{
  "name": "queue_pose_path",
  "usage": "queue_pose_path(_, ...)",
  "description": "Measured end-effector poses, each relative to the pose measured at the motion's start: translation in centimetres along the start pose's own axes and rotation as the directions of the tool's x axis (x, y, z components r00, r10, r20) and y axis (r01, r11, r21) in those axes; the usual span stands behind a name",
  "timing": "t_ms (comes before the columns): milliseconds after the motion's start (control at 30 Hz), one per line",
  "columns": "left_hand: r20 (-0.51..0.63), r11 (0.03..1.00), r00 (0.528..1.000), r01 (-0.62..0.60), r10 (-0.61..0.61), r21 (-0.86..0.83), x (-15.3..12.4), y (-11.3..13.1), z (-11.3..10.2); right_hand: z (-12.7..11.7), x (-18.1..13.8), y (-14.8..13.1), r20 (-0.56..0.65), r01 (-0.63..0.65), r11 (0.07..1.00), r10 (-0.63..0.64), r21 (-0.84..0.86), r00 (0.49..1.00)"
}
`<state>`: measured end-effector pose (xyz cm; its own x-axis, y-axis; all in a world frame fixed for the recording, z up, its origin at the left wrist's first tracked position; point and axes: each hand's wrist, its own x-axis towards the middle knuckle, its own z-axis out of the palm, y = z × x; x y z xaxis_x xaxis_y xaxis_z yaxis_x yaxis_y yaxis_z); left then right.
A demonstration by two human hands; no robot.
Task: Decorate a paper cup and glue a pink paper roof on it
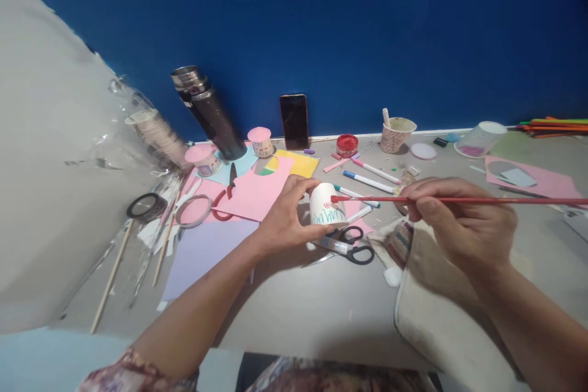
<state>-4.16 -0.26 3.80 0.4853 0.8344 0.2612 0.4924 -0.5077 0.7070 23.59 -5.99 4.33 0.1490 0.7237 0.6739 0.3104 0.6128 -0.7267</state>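
My left hand (pixel 285 215) grips a small white paper cup (pixel 325 197) between thumb and fingers, held above the table. Green grass-like strokes run along the cup's lower part, with red marks above them. My right hand (pixel 463 220) is closed on a long red paintbrush (pixel 452 200), which lies level and points left. Its red-coated tip touches or nearly touches the cup's right side. Beneath the cup lie black-handled scissors (pixel 361 253) and a clear-barrelled cutter or pen (pixel 334 245). Behind stands an open jar of red paint (pixel 346 146).
Several markers (pixel 374 182) lie behind the cup. Pink paper (pixel 261 190), purple paper (pixel 202 254), tape rolls (pixel 146 205) and red-handled scissors (pixel 223 203) spread to the left. A dark flask (pixel 214 119) and a phone (pixel 294 121) stand by the blue wall. A beige cloth bag (pixel 441 300) lies at right.
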Motion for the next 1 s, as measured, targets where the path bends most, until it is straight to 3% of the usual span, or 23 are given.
queue_pose_path(233,-0.009,1.0,1.0,-0.021,0.021,-0.009,0.01,-0.05,0.03,-0.25,0.04,0.18,0.092,0.01,1.0,-0.009,-0.003,0.996)
queue_pose_path(433,-0.011,0.999,0.999,-0.032,0.032,-0.024,0.06,-0.27,0.09,-0.34,-0.04,0.58,0.026,-0.018,1.0,0.018,-0.001,0.999)
queue_pose_path(567,-0.024,0.999,0.999,-0.039,0.039,-0.025,0.01,-0.38,0.1,-0.35,0.0,0.63,0.081,-0.033,0.999,0.032,0.015,0.996)
queue_pose_path(767,-0.004,0.999,0.999,-0.04,0.04,-0.013,-0.07,-0.35,0.13,-0.4,0.08,0.28,0.04,-0.054,0.998,0.053,0.017,0.998)
queue_pose_path(1000,0.004,0.999,0.999,-0.039,0.039,-0.015,0.05,-0.2,0.08,-0.39,0.08,0.84,0.102,0.02,1.0,-0.02,0.003,0.995)
